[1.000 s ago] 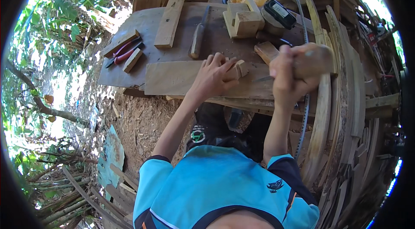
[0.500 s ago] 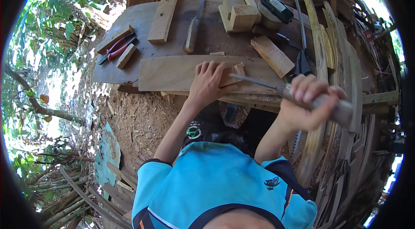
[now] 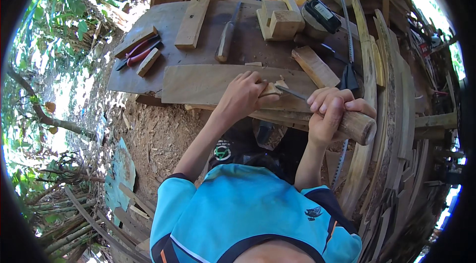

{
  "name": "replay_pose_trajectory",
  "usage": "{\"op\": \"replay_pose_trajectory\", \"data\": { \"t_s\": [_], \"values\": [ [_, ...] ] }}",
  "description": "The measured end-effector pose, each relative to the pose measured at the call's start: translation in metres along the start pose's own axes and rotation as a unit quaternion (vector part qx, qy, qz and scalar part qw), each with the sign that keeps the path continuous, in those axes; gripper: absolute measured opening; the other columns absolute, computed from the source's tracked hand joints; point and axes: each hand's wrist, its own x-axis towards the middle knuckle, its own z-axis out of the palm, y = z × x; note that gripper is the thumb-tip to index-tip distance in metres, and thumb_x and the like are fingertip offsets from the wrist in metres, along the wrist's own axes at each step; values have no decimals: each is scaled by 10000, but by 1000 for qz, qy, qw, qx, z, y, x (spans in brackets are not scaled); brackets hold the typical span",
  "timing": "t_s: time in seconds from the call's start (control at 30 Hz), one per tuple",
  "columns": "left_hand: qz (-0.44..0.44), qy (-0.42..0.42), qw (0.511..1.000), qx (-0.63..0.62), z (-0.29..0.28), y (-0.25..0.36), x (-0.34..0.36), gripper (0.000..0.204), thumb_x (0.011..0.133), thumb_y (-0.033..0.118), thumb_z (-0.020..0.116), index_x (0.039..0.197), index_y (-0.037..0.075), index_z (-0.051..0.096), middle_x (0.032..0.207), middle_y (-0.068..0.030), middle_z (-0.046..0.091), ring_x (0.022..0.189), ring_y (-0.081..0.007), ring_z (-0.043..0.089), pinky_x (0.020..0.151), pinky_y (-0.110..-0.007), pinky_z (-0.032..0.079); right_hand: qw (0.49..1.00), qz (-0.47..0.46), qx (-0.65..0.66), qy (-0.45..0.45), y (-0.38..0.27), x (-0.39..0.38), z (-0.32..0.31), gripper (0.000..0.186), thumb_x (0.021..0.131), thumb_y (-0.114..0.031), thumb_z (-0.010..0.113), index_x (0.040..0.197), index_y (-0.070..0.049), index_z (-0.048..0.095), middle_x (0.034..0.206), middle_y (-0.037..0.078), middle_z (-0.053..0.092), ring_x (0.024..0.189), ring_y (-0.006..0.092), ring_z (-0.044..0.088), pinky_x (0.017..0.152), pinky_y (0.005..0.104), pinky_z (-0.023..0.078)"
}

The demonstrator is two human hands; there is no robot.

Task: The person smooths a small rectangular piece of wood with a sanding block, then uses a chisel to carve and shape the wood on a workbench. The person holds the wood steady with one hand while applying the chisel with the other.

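My left hand (image 3: 242, 97) is closed on a small wood block (image 3: 270, 90), pressing it down on a flat wooden board (image 3: 193, 84) along the bench's near edge. My right hand (image 3: 331, 113) wraps around the thick wooden handle of a chisel (image 3: 361, 128). Its narrow metal blade slants left, and the tip meets the right end of the small block, where a pale curled shaving (image 3: 283, 83) stands. My left fingers cover part of the block.
On the brown workbench (image 3: 148, 72) lie red-handled pliers (image 3: 144, 53), a second wooden-handled chisel (image 3: 226, 42), a plank (image 3: 195, 20), stacked blocks (image 3: 285, 25) and a loose block (image 3: 315, 66). A handsaw (image 3: 349, 77) and long wooden strips (image 3: 369, 59) border the right side.
My right hand has come left with the chisel, bringing its tip to the small block's right end. The left hand has shifted slightly and now grips the block with its fingers drawn in.
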Motion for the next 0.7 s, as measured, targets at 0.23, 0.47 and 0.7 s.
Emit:
{"op": "replay_pose_trajectory", "data": {
  "t_s": [0.23,0.47,0.7],
  "values": [
    [4,52,994,101,13,9,2,370,771,333,632,879,-18,590,873,-161,537,861,-315,523,786,-383,445,1000,9,-15,15,8,-2,5,291,841,23,530,952,-80,282,645,81,490,446,129,469,419,252,413],
    [43,44,991,115,16,6,-12,402,669,186,699,1010,9,582,921,-101,492,878,-280,484,791,-380,432,985,89,-95,112,-2,20,4,158,871,-55,501,1005,-62,417,664,52,479,534,123,452,475,252,394],
    [42,107,985,132,29,10,-20,497,596,92,693,1072,13,576,907,-79,482,870,-252,472,775,-350,415,955,162,-175,176,5,33,-18,480,887,-343,511,1228,-41,358,818,86,499,682,130,503,611,306,464]
  ]
}}
